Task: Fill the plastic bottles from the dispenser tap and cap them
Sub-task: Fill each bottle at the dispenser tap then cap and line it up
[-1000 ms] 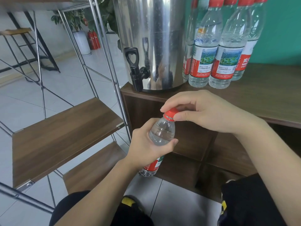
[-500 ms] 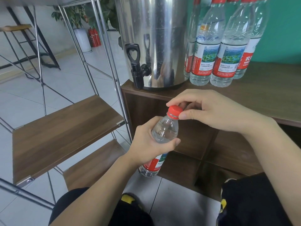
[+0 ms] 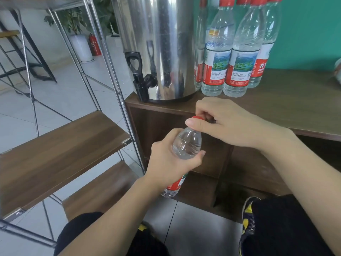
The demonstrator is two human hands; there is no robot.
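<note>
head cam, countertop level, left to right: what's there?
Black tap → steel dispenser → capped bottles, standing in a cluster. Below the counter, both hands work the held bottle.

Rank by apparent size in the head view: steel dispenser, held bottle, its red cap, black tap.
1. steel dispenser
2. held bottle, though it is nearer the camera and partly hidden
3. black tap
4. red cap, mostly covered
</note>
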